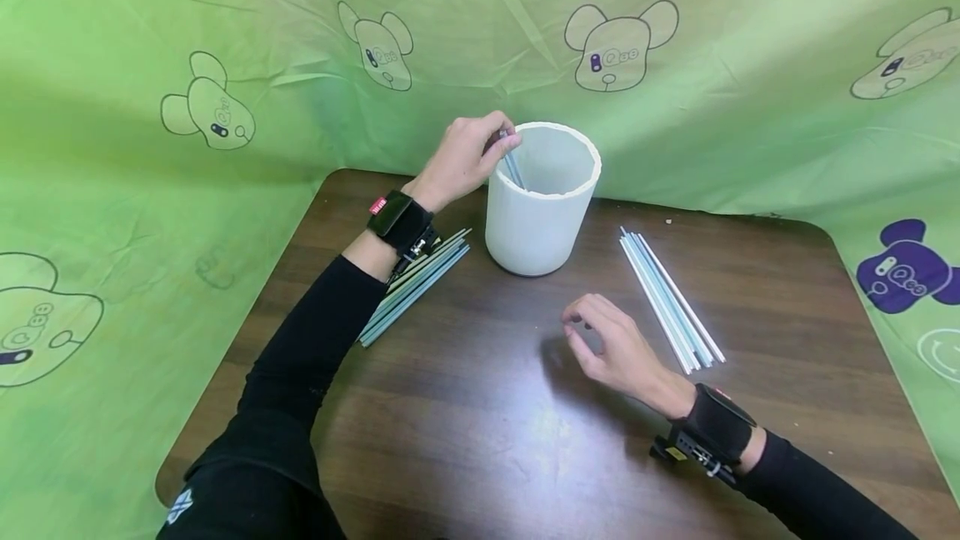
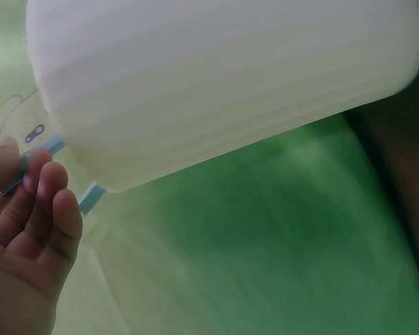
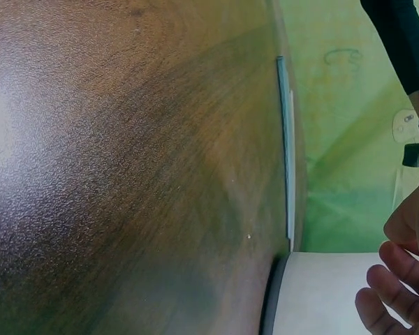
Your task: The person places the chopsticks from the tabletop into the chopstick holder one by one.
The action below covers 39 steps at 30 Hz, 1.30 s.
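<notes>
A white cylindrical container (image 1: 542,227) stands upright toward the back of the table. At its left rim my left hand (image 1: 467,150) pinches thin light-blue sticks (image 1: 513,168), whose lower ends reach inside the opening. The left wrist view shows one blue stick (image 2: 52,144) between thumb and fingers, and another blue stick (image 2: 92,198) beside the fingertips, at the container's rim. My right hand (image 1: 617,348) hovers over the table in front of the container, fingers loosely curled around nothing. In the right wrist view, part of the right hand (image 3: 405,272) appears at the lower right.
A pile of blue and pale yellow-green sticks (image 1: 420,286) lies left of the container, partly beneath my left wrist. White and light-blue sticks (image 1: 672,304) lie to the right. Behind the brown table (image 1: 450,440) hangs a green printed cloth (image 1: 480,32).
</notes>
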{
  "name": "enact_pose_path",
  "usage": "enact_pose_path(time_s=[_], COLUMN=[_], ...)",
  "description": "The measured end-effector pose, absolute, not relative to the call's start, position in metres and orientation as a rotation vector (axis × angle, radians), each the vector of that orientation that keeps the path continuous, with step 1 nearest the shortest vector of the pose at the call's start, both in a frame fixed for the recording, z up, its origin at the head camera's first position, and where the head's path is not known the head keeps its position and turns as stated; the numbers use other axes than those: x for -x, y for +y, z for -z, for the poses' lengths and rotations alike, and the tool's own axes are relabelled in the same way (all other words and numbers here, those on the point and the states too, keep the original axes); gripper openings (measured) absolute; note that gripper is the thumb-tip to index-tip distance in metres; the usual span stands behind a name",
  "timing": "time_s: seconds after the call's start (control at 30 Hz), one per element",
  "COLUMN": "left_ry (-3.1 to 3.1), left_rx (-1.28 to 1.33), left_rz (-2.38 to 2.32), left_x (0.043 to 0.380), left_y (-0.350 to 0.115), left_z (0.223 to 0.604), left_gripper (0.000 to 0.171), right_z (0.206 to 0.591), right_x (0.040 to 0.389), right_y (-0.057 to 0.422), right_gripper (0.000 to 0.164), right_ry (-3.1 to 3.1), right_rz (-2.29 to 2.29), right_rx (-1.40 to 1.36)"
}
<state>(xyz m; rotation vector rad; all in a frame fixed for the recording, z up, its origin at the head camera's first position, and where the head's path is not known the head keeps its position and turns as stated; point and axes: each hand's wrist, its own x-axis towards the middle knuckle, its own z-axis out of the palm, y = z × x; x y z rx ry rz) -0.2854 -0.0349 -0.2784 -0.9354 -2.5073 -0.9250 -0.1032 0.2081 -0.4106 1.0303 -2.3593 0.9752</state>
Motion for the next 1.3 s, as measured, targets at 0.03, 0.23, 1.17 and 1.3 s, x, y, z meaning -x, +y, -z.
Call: enact_pose_path(time_s=[0.03, 0.23, 1.17, 1.3], left_ry=[-2.512, -2.502, -2.118, -2.074], left_rx=[0.937, 0.977, 1.070, 1.196], left_rz=[0.926, 0.918, 0.811, 0.690], left_x=[0.284, 0.279, 0.190, 0.161], left_y=[-0.035, -0.033, -0.032, -0.022], left_z=[0.280, 0.293, 0.300, 0.311], left_gripper=[0.024, 0.022, 0.026, 0.022], right_z=[0.411, 0.413, 0.380, 0.370], right_x=[0.103, 0.102, 0.128, 0.134], right_y=[0.208, 0.208, 0.285, 0.330], right_gripper=[0.018, 0.019, 0.021, 0.018], right_ry=[-2.361, -2.369, -2.600, -2.889], right_rz=[-0.974, -0.968, -0.741, -0.546], right_rx=[-1.029, -1.023, -0.568, -0.331])
